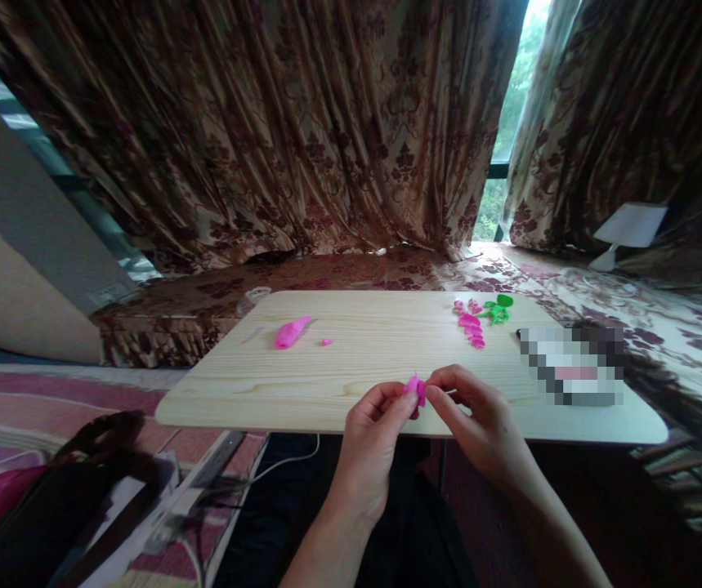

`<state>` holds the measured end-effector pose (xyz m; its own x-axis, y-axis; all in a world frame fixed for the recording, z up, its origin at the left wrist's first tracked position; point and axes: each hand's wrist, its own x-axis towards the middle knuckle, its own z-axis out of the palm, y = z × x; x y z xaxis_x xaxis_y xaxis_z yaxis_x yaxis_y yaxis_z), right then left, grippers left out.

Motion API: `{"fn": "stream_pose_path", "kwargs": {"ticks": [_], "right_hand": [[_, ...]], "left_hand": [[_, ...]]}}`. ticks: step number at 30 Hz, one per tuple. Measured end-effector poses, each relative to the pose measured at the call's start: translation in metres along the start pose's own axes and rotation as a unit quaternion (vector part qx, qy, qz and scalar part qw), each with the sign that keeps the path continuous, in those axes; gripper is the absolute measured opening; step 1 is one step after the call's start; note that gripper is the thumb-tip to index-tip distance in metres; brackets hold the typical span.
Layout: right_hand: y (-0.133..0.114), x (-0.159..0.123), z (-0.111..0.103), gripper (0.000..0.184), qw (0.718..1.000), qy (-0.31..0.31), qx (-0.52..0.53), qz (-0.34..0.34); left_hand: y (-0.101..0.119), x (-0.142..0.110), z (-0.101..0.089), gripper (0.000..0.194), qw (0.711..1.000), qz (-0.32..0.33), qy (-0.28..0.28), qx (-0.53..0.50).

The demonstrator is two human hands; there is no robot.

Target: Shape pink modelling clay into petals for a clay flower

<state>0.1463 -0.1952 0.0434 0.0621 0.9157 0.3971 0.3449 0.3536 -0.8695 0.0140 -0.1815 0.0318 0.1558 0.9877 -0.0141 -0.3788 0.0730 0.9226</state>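
A small pink petal-like piece [413, 384], perhaps modelling clay, is raised over the table's front part between my two hands. My left hand [372, 433] pinches it between thumb and fingertips. From the other side, my right hand [479, 416] has thumb and forefinger closed together at the piece's right edge. Farther back on the left lie a larger elongated pink lump [291, 333] and a tiny pink bit [327, 342]. Several pink shaped pieces [471, 327] are grouped at the back right, beside green leaf-like pieces [499, 310].
The pale wooden table [228, 400] has rounded corners. A pixelated blurred object [571, 371] lies on its right side. Behind stand patterned curtains [326, 122] and a white lamp [631, 225]. At lower left are a power strip [188, 498] with cables and a dark bag [50, 514].
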Motion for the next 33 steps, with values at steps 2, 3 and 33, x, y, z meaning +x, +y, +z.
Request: {"fn": "stream_pose_path", "kwargs": {"ticks": [2,3,33], "right_hand": [[0.001,0.000,0.001,0.012,0.999,0.014,0.014,0.031],[0.001,0.001,0.001,0.013,0.999,0.013,0.020,0.045],[-0.002,0.007,0.002,0.011,0.999,-0.039,-0.007,-0.014]], "left_hand": [[0.000,0.000,0.000,0.014,1.000,0.002,0.001,-0.003],[0.000,0.000,0.000,0.014,1.000,0.003,0.002,-0.007],[0.000,0.001,-0.004,0.012,0.998,0.015,-0.014,0.067]]}}
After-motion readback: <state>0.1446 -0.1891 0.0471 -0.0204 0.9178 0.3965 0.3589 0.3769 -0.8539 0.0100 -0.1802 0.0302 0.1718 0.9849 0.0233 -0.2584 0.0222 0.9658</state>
